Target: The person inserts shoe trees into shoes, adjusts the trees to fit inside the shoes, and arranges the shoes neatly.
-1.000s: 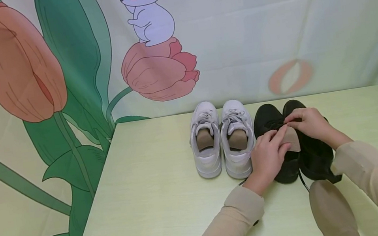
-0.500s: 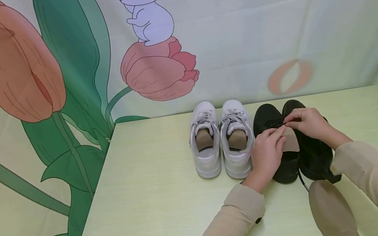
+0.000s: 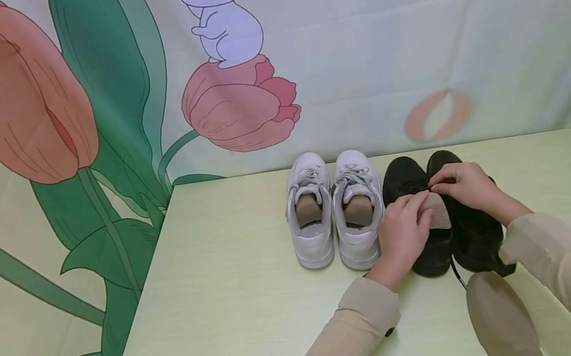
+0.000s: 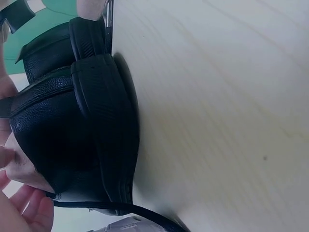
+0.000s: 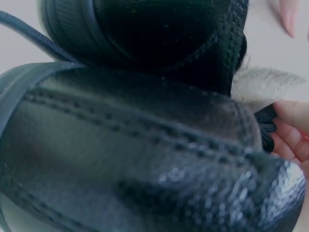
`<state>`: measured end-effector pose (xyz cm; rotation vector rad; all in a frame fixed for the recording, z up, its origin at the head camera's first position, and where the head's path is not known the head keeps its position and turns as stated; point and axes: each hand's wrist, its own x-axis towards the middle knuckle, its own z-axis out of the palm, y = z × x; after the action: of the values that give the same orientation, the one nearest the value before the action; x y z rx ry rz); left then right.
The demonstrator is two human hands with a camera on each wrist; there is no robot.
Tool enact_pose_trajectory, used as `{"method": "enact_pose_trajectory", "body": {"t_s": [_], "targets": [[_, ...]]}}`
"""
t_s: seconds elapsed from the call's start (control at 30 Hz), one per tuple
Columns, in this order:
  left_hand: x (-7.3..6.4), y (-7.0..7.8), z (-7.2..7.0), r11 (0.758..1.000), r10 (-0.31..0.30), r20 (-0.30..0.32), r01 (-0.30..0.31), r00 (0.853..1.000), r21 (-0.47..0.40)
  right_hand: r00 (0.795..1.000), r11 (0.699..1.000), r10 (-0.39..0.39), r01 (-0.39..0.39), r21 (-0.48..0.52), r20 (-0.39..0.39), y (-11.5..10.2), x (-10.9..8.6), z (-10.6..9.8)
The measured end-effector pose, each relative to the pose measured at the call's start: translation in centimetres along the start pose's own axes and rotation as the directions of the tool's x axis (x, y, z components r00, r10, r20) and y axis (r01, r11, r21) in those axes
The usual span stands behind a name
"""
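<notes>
Two black shoes stand side by side, the left one [image 3: 403, 176] with a beige insole [image 3: 438, 212] poking up from its opening. My left hand [image 3: 403, 231] is at that opening. Thumb and fingers lie on either side of the insole [image 4: 24, 169] in the left wrist view. From the right, my right hand [image 3: 467, 185] reaches over the right black shoe [image 3: 480, 236] and pinches the left shoe's black laces [image 5: 267, 128], seen in the right wrist view. The insole's lower part is hidden inside the shoe.
A pair of white sneakers [image 3: 315, 252] stands left of the black shoes, a brown piece in each. Another beige insole [image 3: 501, 315] lies near the front, between the forearms. A black lace [image 3: 458, 275] trails from the black shoes. Behind the table [image 3: 223, 282] hangs a printed cloth [image 3: 346, 62].
The left fingers have drawn in slightly at the insole, and the insole has shifted a little to the left. The right hand keeps its place at the laces.
</notes>
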<state>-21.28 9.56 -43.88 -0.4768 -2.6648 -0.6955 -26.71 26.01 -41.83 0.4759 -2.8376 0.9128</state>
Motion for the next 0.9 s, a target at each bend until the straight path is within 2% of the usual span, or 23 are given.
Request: {"method": "enact_pose_trajectory", "body": {"t_s": [0.2, 0.53, 0.67, 0.9], "targets": [[0.2, 0.7, 0.3, 0.997, -0.068, 0.083, 0.065, 0.994, 0.037, 1.0, 1.0, 0.004, -0.004, 0.005, 0.002, -0.2, -0.1, -0.1], [0.6, 1.6, 0.9, 0.988, -0.144, 0.078, 0.138, 0.987, 0.075, 1.0, 1.0, 0.006, -0.006, 0.008, -0.003, -0.1, -0.1, -0.1], [0.7, 1.8, 1.0, 0.987, -0.152, 0.073, 0.148, 0.986, 0.056, 1.0, 1.0, 0.004, -0.004, 0.01, -0.002, -0.3, -0.1, -0.2], [0.6, 1.9, 1.0, 0.99, -0.127, 0.07, 0.122, 0.989, 0.075, 1.0, 1.0, -0.003, 0.003, 0.007, -0.007, -0.2, -0.1, -0.1]]}}
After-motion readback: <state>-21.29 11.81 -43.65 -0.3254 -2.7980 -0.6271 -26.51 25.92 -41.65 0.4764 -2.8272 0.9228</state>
